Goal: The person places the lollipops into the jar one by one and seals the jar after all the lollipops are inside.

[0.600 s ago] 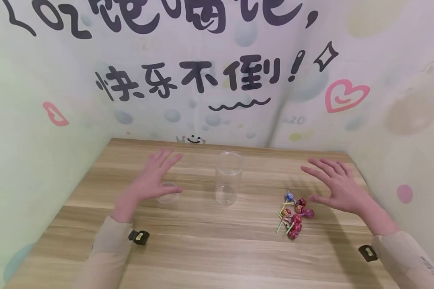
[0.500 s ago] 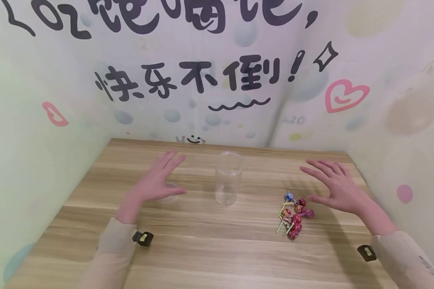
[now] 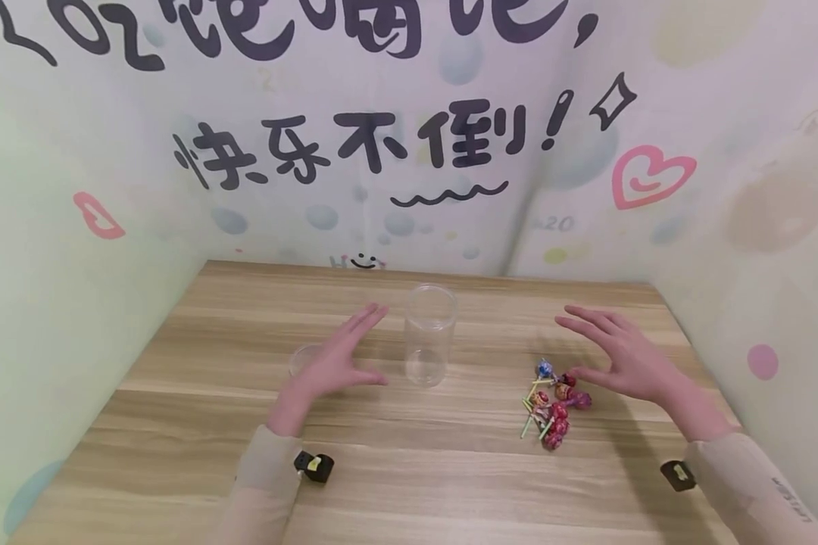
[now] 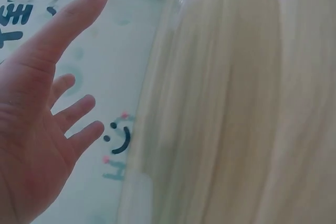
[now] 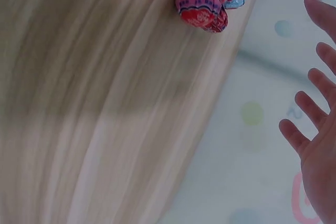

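Observation:
A clear plastic jar (image 3: 431,333) stands upright near the middle of the table. Just left of it hovers my left hand (image 3: 337,359), fingers extended and thumb apart, not touching the jar. Partly behind that hand lies a clear round lid (image 3: 301,356). Several wrapped lollipops (image 3: 555,405) in red, orange, purple and blue lie in a loose pile to the right. Above and right of the pile is my right hand (image 3: 627,359), its fingers spread and holding nothing. The right wrist view shows some lollipops (image 5: 202,3) apart from the fingers.
The wood-grain table (image 3: 409,484) meets a white printed wall (image 3: 354,219) at its back edge. More wall stands close along the left and right sides. Small black devices (image 3: 316,467) are worn at both wrists.
My left hand has moved right, away from over the lid and closer to the jar. My right hand has shifted slightly left toward the lollipops. The jar and lollipops stay in place.

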Demonstrator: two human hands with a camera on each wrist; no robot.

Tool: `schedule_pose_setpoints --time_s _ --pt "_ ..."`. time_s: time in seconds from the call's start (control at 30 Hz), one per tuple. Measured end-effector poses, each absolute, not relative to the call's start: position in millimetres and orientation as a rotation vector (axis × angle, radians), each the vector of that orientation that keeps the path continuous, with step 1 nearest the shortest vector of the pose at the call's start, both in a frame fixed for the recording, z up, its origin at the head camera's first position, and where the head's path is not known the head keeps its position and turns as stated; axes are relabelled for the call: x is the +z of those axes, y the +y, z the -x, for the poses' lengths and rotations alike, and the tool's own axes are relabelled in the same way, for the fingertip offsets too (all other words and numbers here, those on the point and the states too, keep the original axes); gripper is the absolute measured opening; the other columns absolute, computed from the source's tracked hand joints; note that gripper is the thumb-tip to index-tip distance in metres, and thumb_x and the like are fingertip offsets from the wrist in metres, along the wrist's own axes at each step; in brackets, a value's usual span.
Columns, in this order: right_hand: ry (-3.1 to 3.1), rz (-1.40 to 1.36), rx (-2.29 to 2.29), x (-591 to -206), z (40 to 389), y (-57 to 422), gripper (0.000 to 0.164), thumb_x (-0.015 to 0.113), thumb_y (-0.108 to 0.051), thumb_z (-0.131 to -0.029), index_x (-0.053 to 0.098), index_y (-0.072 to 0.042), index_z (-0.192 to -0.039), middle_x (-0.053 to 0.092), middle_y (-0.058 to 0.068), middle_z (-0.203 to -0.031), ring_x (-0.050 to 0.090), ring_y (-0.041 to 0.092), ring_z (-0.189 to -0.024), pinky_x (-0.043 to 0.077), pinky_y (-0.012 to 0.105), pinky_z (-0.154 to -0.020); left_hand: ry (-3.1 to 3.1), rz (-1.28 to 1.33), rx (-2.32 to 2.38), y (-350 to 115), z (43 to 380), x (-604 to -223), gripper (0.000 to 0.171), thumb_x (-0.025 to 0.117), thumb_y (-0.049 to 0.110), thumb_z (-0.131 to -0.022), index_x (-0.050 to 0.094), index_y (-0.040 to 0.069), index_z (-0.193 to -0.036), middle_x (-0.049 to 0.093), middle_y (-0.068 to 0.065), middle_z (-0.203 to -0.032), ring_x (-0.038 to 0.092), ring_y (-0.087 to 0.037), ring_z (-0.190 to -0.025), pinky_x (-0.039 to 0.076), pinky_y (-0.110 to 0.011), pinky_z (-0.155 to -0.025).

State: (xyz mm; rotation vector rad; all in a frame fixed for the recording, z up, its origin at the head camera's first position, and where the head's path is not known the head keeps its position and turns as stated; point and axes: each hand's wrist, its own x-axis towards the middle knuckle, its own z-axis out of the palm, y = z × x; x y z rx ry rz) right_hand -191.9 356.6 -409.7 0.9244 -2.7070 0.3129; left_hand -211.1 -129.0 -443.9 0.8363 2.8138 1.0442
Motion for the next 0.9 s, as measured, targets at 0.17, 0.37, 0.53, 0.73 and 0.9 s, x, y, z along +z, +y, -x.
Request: schedule_pose_setpoints --time_s 0.17,0.37,0.53,0.73,0.9 --pt "-2.726 -0.889 0.367 -414.8 186.3 352.1 0.088 0.087 -0.032 -0.072 0.045 -0.023 -0.149 0.047 0.01 -0.151 0.044 0.036 -0.131 0.038 0.058 -0.1 2.725 -0.824 1.231 -118.2 210.2 -454.7 0.116 0.089 0.031 -0.069 0.017 0.027 -0.159 0.016 -0.005 -0.167 0.017 -0.031 -0.154 0.02 -0.056 -0.122" --pt "-2.719 -0.863 0.421 -422.9 175.0 354.4 0.085 0.087 -0.026 -0.072 0.047 -0.02 -0.147 0.048 0.013 -0.149 0.044 0.037 -0.13 0.039 0.059 -0.098 2.585 -0.782 1.436 -107.8 209.0 -462.2 0.115 0.089 0.025 -0.07 0.016 0.028 -0.159 0.016 -0.007 -0.167 0.035 -0.039 -0.145 0.032 -0.053 -0.117" --pt "-2.729 -0.828 0.495 -427.5 166.0 356.0 0.084 0.087 -0.024 -0.073 0.048 -0.021 -0.147 0.049 0.013 -0.149 0.044 0.036 -0.129 0.038 0.058 -0.097 2.461 -0.755 1.534 -96.1 210.7 -468.5 0.115 0.088 0.019 -0.07 0.016 0.026 -0.159 0.015 -0.01 -0.166 0.033 -0.04 -0.146 0.035 -0.048 -0.116" --pt "-2.741 -0.783 0.551 -430.9 156.7 355.3 0.084 0.088 -0.025 -0.071 0.049 -0.021 -0.146 0.05 0.009 -0.148 0.043 0.029 -0.13 0.038 0.05 -0.097 2.407 -0.69 1.597 -83.5 210.9 -472.2 0.115 0.089 0.017 -0.069 0.018 0.018 -0.159 0.023 -0.016 -0.162 0.037 -0.038 -0.144 0.038 -0.046 -0.115" --pt "-2.741 -0.766 0.561 -433.8 150.5 356.1 0.083 0.088 -0.026 -0.071 0.05 -0.021 -0.145 0.05 0.007 -0.149 0.042 0.023 -0.132 0.035 0.039 -0.106 2.366 -0.672 1.608 -76.4 209.8 -476.0 0.113 0.089 0.018 -0.069 0.019 0.011 -0.158 0.033 -0.019 -0.157 0.042 -0.038 -0.141 0.037 -0.045 -0.116"
